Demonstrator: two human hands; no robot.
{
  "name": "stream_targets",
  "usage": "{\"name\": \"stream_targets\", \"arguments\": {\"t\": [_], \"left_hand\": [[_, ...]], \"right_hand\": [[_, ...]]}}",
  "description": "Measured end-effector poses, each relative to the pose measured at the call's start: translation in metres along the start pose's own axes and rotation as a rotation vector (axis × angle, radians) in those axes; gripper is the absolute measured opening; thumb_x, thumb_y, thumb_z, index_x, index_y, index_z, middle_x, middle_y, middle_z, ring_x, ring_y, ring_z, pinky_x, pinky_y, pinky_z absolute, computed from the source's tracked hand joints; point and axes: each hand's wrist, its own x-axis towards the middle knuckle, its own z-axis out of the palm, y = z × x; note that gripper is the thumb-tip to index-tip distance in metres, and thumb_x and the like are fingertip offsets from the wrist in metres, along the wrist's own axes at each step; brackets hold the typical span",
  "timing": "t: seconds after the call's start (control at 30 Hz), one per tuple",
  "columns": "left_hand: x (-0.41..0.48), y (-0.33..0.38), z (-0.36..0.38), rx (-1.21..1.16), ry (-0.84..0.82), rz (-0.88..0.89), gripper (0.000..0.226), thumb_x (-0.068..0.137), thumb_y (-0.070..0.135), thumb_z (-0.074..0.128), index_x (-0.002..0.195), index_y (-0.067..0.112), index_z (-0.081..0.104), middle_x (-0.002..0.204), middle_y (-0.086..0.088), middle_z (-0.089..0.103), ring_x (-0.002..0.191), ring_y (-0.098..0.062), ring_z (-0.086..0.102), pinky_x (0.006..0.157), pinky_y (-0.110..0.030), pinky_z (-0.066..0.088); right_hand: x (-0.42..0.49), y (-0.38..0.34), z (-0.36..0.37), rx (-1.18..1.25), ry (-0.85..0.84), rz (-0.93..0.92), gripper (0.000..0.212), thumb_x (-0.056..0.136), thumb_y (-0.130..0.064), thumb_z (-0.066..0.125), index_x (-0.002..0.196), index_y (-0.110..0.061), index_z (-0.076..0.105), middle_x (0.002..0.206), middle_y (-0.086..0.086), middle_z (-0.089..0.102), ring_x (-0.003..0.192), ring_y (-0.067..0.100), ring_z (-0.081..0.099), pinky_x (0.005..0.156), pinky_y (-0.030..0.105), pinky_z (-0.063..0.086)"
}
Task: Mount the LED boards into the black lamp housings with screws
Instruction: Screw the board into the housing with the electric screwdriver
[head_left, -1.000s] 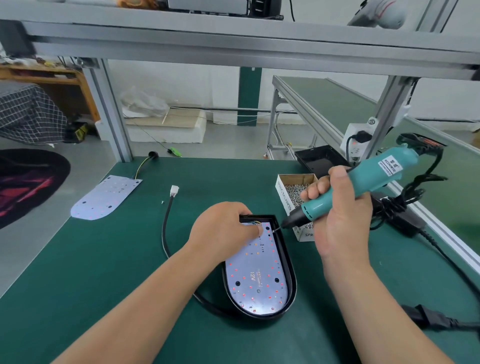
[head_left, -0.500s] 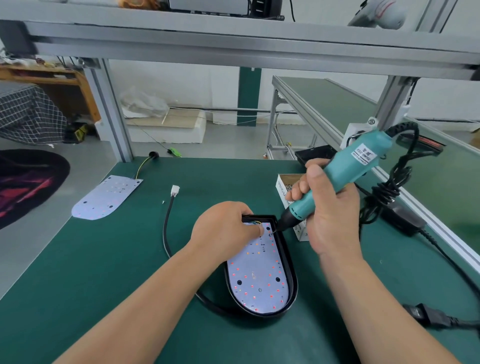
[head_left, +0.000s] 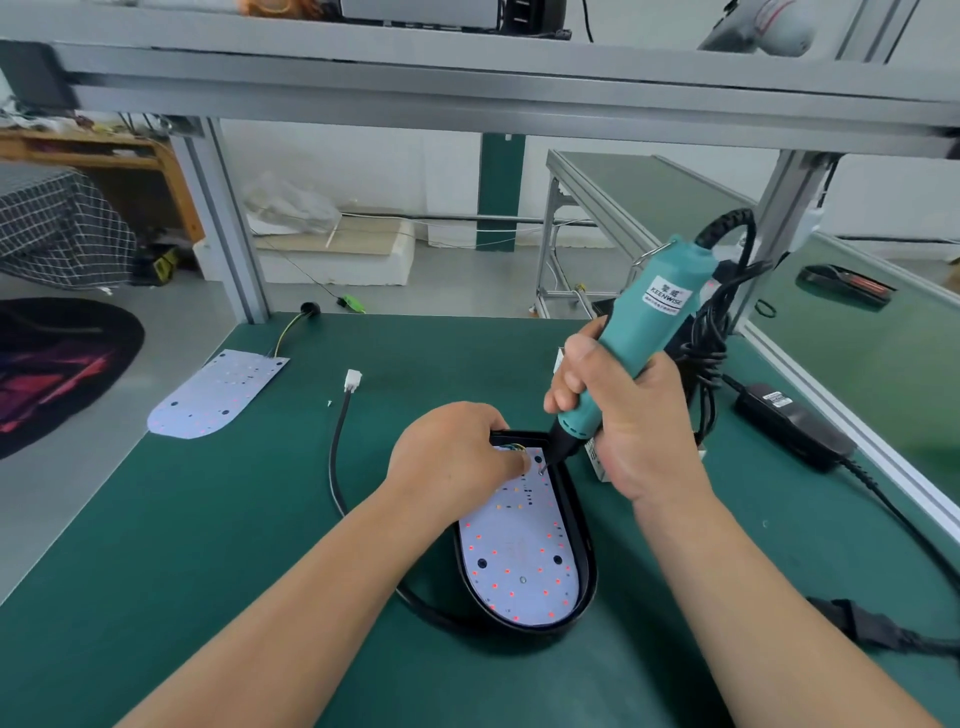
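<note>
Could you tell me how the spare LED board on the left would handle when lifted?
The spare LED board looks thin and flat, so probably light and stiff, yet hard to pinch up. Its wires at the far end would likely trail behind.

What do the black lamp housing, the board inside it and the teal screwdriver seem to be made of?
The lamp housing: probably moulded plastic, black, semi-gloss; its rounded rim shows soft highlights, though coated metal is possible. The LED board: flat rigid sheet with matte white coating; the core is hidden. The electric screwdriver: teal matte plastic body, judging by its even colour and moulded shape.
</note>
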Motion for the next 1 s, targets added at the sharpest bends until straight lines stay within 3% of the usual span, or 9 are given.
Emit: {"name": "stream_targets", "arguments": {"t": [0.1,0.23,0.37,0.47,0.57,0.67,0.77,0.87,1.0], "left_hand": [[-0.001,0.002,-0.001,0.011,-0.004,-0.003,0.026,0.086,0.051,0.074,0.091,0.026,0.07,0.082,-0.003,0.073,0.07,-0.023,0.065,0.059,-0.03,0.044],[0.0,0.0,-0.002,0.003,0.002,-0.001,0.025,0.085,0.049,0.074,0.09,0.025,0.07,0.081,-0.003,0.073,0.077,-0.025,0.071,0.062,-0.032,0.049],[-0.003,-0.003,0.0,-0.02,0.017,0.008,0.022,0.085,0.048,0.073,0.088,0.027,0.07,0.083,0.002,0.072,0.079,-0.021,0.07,0.067,-0.037,0.056],[-0.005,-0.011,-0.001,-0.093,0.025,0.021,0.019,0.087,0.048,0.073,0.086,0.03,0.068,0.08,0.006,0.069,0.072,-0.015,0.065,0.063,-0.031,0.049],[-0.006,-0.021,-0.004,-0.172,0.001,0.036,0.016,0.091,0.048,0.073,0.089,0.033,0.068,0.083,0.01,0.07,0.071,-0.01,0.064,0.064,-0.032,0.052],[-0.007,-0.03,-0.006,-0.241,-0.029,0.045,0.012,0.093,0.043,0.073,0.102,0.037,0.07,0.099,0.015,0.073,0.09,-0.009,0.07,0.083,-0.036,0.06],[-0.008,-0.035,-0.011,-0.279,-0.042,0.04,0.04,0.096,0.04,0.071,0.134,0.032,0.063,0.125,0.017,0.064,0.117,-0.008,0.062,0.102,-0.032,0.05],[-0.006,-0.042,-0.026,-0.229,0.149,-0.012,0.047,0.101,0.037,0.062,0.145,0.023,0.058,0.122,0.008,0.061,0.111,-0.014,0.064,0.096,-0.034,0.048],[-0.001,-0.073,-0.056,0.352,0.379,-0.308,0.039,0.101,0.037,0.055,0.126,0.007,0.059,0.125,-0.016,0.055,0.105,-0.036,0.057,0.076,-0.042,0.047]], "right_hand": [[-0.004,-0.004,0.0,-0.016,-0.018,-0.002,0.012,0.095,-0.024,0.072,0.092,-0.016,0.064,0.072,0.005,0.051,0.062,0.024,0.051,0.075,0.042,0.057],[-0.01,-0.017,-0.006,0.139,0.019,-0.025,0.035,0.095,-0.04,0.077,0.112,-0.013,0.063,0.076,0.006,0.052,0.068,0.023,0.055,0.076,0.044,0.056],[-0.01,-0.036,-0.034,0.101,0.237,0.069,0.053,0.088,-0.059,0.078,0.107,-0.012,0.061,0.073,0.007,0.056,0.061,0.024,0.056,0.06,0.039,0.055],[-0.009,-0.038,-0.066,-0.041,0.402,0.236,0.038,0.098,-0.048,0.068,0.104,-0.013,0.054,0.07,0.007,0.058,0.053,0.023,0.057,0.05,0.036,0.055],[-0.014,-0.038,-0.1,-0.284,0.471,0.372,0.018,0.105,-0.027,0.06,0.105,-0.011,0.053,0.085,0.012,0.061,0.053,0.023,0.067,0.049,0.037,0.059],[-0.03,-0.04,-0.131,-0.644,0.395,0.457,0.013,0.101,-0.024,0.067,0.1,-0.013,0.061,0.092,0.018,0.067,0.055,0.016,0.071,0.046,0.035,0.059],[-0.041,-0.045,-0.145,-1.019,0.278,0.533,0.014,0.096,-0.027,0.07,0.094,-0.015,0.064,0.079,0.014,0.072,0.051,0.016,0.069,0.05,0.04,0.06],[-0.04,-0.047,-0.139,-1.428,0.128,0.574,0.026,0.093,-0.037,0.07,0.084,-0.016,0.056,0.075,0.005,0.067,0.06,0.024,0.066,0.061,0.039,0.051],[-0.041,-0.04,-0.132,-1.573,-0.009,0.637,0.034,0.096,-0.051,0.066,0.085,-0.019,0.057,0.09,0.002,0.062,0.08,0.021,0.061,0.072,0.039,0.052]]}}
